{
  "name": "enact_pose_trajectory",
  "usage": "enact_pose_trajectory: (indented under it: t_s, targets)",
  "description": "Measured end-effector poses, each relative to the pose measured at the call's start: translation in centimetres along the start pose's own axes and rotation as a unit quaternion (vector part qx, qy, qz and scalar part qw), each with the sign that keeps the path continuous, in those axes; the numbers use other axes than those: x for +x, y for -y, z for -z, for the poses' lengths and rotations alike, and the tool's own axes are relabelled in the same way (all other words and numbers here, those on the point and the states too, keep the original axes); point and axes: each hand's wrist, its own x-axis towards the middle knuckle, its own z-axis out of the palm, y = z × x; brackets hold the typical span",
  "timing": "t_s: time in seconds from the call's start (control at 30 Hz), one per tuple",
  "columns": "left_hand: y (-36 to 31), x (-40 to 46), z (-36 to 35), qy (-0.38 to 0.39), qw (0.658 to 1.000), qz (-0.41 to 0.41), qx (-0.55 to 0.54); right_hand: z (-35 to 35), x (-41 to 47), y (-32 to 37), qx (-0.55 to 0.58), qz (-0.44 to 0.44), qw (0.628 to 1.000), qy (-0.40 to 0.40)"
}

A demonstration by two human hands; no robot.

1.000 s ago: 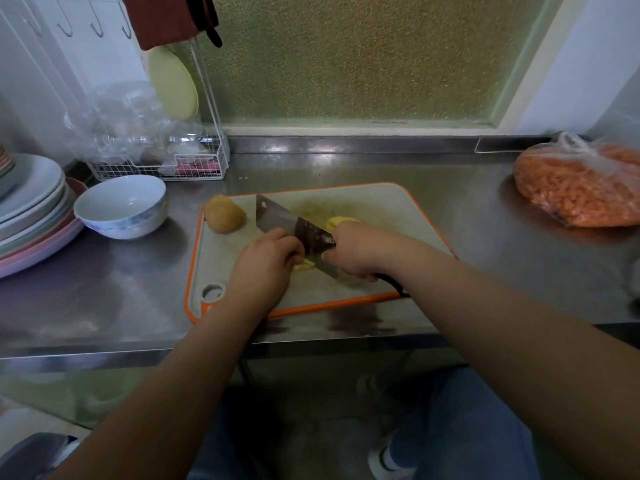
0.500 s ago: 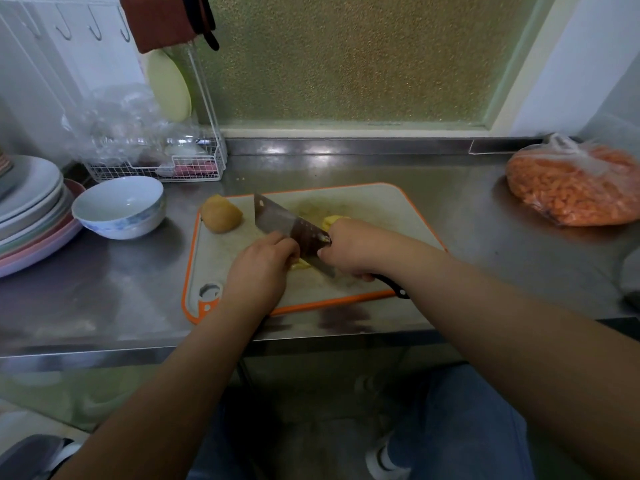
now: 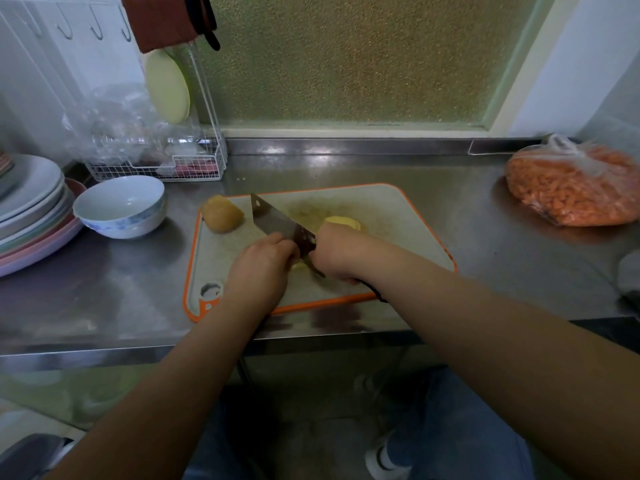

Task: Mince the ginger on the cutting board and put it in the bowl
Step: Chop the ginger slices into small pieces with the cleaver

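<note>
my right hand point(image 3: 341, 252) is wrapped round the handle of the cleaver point(image 3: 277, 221), fingers curled tight on it, and the blade runs from that fist out toward the far left over the cutting board point(image 3: 398, 216). my left hand point(image 3: 261, 268) sits just left of the blade with the fingers curled down over a small yellow bit of ginger point(image 3: 298, 266); only a sliver of it peeks out between the two hands, so i can't tell exactly how the fingertips hold it. the blade's near end is right against that piece.

two more chunks are on the board: a brownish unpeeled ginger lump point(image 3: 221, 213) at the far left corner, and a peeled yellow ginger piece point(image 3: 343, 222) just beyond my right hand. the board is grey with an orange rim and lies flat on the steel bench point(image 3: 502, 271).

the bowl point(image 3: 119, 206), white with a blue pattern, stands on the bench just left of the board, near the unpeeled lump but apart from it; nothing shows inside it. a stack of plates point(image 3: 31, 209) is further left, a wire rack point(image 3: 156, 168) behind the bowl, and a bag of orange stuff point(image 3: 571, 188) far right.
</note>
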Motion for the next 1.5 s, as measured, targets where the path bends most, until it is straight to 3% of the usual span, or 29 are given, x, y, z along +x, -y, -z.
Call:
enact_pose_trajectory:
  t_s: [0.33,0.5,0.8,1.0,1.37,1.5]
  targets:
    - [0.3,-0.2,0.3,0.001,0.998,0.033,-0.045,1.0,-0.8,-0.9,0.03,-0.01,0.999,0.038]
    - [0.6,-0.5,0.6,0.02,0.996,0.039,-0.073,1.1,-1.0,-1.2,0.065,-0.028,0.997,-0.012]
    - [0.5,-0.3,0.5,0.012,0.996,0.055,-0.072,1.1,-1.4,0.8,-0.043,-0.014,0.999,0.027]
    - [0.6,0.0,0.2,0.02,0.994,0.074,-0.075,0.0,-0.8,0.4,0.061,-0.024,0.998,0.008]
    - [0.0,-0.3,0.7,0.018,0.991,0.107,-0.082,1.2,-2.0,-1.0,0.009,-0.02,0.999,0.045]
    - [0.2,-0.3,0.5,0.01,0.991,0.105,-0.081,0.5,-2.7,-0.6,0.013,-0.029,0.999,0.019]
